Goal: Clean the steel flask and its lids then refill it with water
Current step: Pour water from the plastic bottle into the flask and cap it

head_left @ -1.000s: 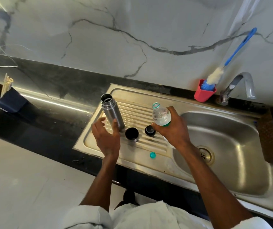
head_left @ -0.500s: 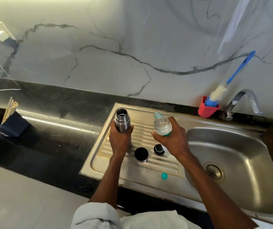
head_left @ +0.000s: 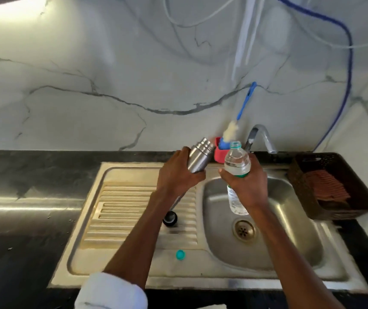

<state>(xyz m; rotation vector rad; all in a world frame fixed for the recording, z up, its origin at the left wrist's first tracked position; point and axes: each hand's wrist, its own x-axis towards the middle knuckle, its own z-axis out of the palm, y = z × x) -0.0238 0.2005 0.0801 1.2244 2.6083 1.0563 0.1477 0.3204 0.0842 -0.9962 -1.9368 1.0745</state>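
My left hand is wrapped round the steel flask, fingers curled on its body just below the threaded neck. The flask is lifted off the drainboard and tilted, mouth pointing up and to the right, toward the water bottle. My right hand grips that bottle round the middle at the green label band; it's uncapped and held roughly upright over the basin, just beside the flask.

Handling, as I judge it: the flask is rigid steel w/ a smooth polished wall, prob. slick if wet, so I hold mid-body w/ a full wrap, not the threads. It looks empty, so light for now, heavier as it fills. The bottle is thin clear plastic and likely to buckle if squeezed, which would push water out — firm but not tight, at the band where it's stiffest.

Below: stainless sink w/ ribbed drainboard on the left, basin and drain on the right. 1 dark lid sits on the ribs, partly hidden by my forearm — can't see a 2nd. A teal bottle cap lies near the front edge. Behind stand a red holder w/ a blue-handled bottle brush and the tap. Black counter, marble-look wall, brown basket on the right.
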